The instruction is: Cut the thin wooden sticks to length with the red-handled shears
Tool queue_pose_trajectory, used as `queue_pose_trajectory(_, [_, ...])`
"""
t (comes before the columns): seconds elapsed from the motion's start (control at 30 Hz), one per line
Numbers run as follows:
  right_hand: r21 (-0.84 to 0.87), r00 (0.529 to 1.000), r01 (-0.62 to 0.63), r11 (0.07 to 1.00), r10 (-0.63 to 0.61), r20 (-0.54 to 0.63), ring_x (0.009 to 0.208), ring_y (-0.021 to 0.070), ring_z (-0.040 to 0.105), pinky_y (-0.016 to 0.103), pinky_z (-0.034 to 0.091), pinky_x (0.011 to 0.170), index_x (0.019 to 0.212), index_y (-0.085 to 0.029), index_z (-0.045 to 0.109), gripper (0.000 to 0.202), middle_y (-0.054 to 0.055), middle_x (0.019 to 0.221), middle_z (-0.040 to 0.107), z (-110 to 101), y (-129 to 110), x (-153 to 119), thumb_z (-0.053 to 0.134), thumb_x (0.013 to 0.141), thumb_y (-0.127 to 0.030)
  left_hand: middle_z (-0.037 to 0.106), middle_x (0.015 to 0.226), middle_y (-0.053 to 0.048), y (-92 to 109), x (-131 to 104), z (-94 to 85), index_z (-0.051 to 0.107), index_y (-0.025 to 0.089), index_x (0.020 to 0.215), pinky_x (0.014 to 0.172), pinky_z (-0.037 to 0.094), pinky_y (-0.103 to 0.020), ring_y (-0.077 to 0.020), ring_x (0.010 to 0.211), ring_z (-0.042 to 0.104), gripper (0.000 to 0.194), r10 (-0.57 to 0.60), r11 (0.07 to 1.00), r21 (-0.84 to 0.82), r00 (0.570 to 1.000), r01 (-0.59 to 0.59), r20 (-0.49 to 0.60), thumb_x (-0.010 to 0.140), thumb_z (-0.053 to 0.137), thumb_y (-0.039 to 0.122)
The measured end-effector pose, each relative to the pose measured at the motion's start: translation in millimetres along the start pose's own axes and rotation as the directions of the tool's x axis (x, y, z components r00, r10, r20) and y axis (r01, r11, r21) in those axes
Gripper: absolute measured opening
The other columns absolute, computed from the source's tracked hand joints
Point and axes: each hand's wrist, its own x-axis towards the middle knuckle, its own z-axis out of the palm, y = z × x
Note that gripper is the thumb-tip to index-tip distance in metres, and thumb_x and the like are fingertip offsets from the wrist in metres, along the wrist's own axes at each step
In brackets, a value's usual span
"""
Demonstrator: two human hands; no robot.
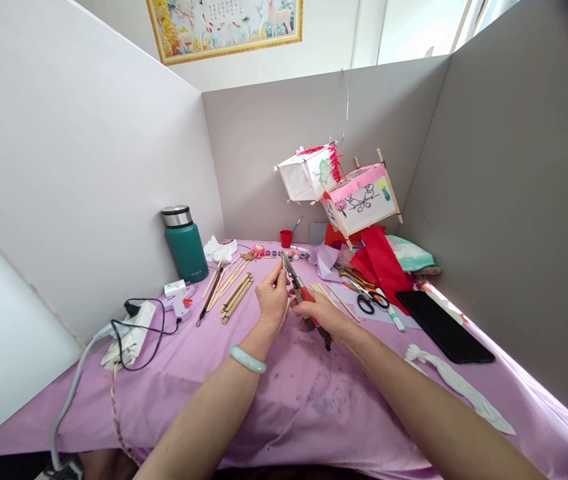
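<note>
My left hand (271,297) is closed around a thin wooden stick (285,316), which stands up through the fingers and shows again below the palm. In my right hand (320,315) is a pair of red-handled shears (290,269), gripped at the handles. Their dark blades point away from me, right beside the stick's upper end; whether they touch it I cannot tell. Short, thicker sticks (237,298) lie to the left of my left hand. Several thin sticks (347,303) lie just beyond my right hand.
Two paper lanterns (361,197) hang at the back. A green bottle (185,247), glue gun (179,303) and power strip (137,333) are at left. Scissors (378,300), red fabric (379,267), a black phone (444,327) and a white cloth strip (464,390) lie right. Grey partitions (324,120) enclose the table.
</note>
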Motion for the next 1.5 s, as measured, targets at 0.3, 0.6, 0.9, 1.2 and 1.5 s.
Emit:
queue_pose_trajectory(0.3, [-0.082,0.998,0.01,0.997,-0.015,-0.059,0.05,0.0082,0.039,0.021,0.028,0.044,0.095,-0.018,0.056,0.03,-0.006,0.063,0.043,4,-2,2,0.053,0.065,-0.02,0.058,0.062,0.001,-3,1,0.0,0.069,0.016,0.113,0.05,0.039,-0.019,-0.0084,0.052,0.048,0.039,0.006,1.0,-0.015,1.0,-0.007,-0.02,0.081,0.059,0.036])
queue_pose_trajectory(0.6, [-0.142,0.993,0.033,0.989,-0.049,-0.111,0.049,0.0092,0.04,0.023,0.029,0.046,0.093,-0.016,0.056,0.03,-0.006,0.061,0.045,7,-4,0,0.052,0.063,-0.019,0.059,0.067,0.0,-6,2,-0.5,0.065,0.017,0.12,0.051,0.04,-0.019,-0.0079,0.052,0.047,0.042,0.051,0.997,0.05,0.999,-0.05,-0.013,0.084,0.052,0.034])
queue_pose_trajectory(0.9, [-0.173,0.99,0.052,0.984,-0.074,-0.124,0.049,0.0098,0.04,0.023,0.031,0.048,0.096,-0.015,0.058,0.033,-0.006,0.058,0.047,6,-3,2,0.052,0.065,-0.02,0.062,0.069,-0.001,-4,2,-0.4,0.065,0.017,0.121,0.051,0.041,-0.019,-0.0082,0.052,0.048,0.043,0.06,0.995,0.078,0.998,-0.059,-0.009,0.084,0.051,0.034])
queue_pose_trajectory(1.2, [-0.062,0.996,0.012,0.998,-0.018,-0.089,0.048,0.0098,0.041,0.023,0.031,0.044,0.1,-0.016,0.056,0.036,-0.006,0.06,0.046,7,-6,-1,0.054,0.065,-0.023,0.065,0.071,-0.001,-3,2,-1.9,0.065,0.018,0.12,0.053,0.041,-0.02,-0.0087,0.053,0.049,0.042,0.062,0.992,0.106,0.998,-0.062,0.003,0.084,0.051,0.035])
queue_pose_trajectory(1.5, [-0.012,0.998,-0.012,1.0,0.011,-0.06,0.053,0.0093,0.045,0.022,0.034,0.048,0.093,-0.018,0.054,0.029,-0.005,0.066,0.049,6,-11,-4,0.054,0.065,-0.022,0.066,0.07,-0.001,-1,-3,-0.3,0.068,0.02,0.117,0.053,0.04,-0.019,-0.0088,0.052,0.05,0.039,0.104,0.983,0.155,0.995,-0.1,-0.014,0.085,0.051,0.035])
